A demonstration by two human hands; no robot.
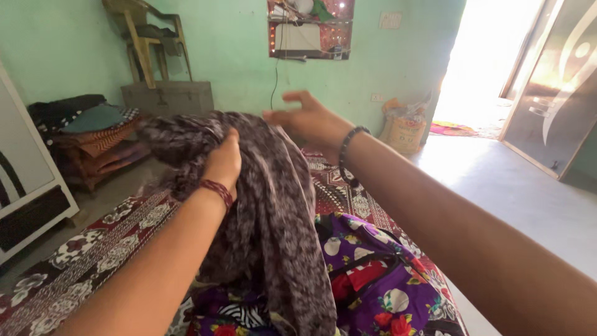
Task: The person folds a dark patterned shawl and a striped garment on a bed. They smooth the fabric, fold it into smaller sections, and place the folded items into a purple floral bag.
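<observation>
My left hand grips a dark grey mottled cloth and holds its bunched top raised above a bed. A red thread band circles that wrist. My right hand hovers just beyond the cloth's far edge, fingers spread and holding nothing; a dark bead bracelet sits on its wrist. The cloth hangs down over a purple flowered fabric lying on the bed's red and white patterned sheet.
A grey metal trunk with a plastic chair on top stands by the green wall. Folded bedding is stacked at left, a white cabinet nearer. A sack sits beside the bright open doorway.
</observation>
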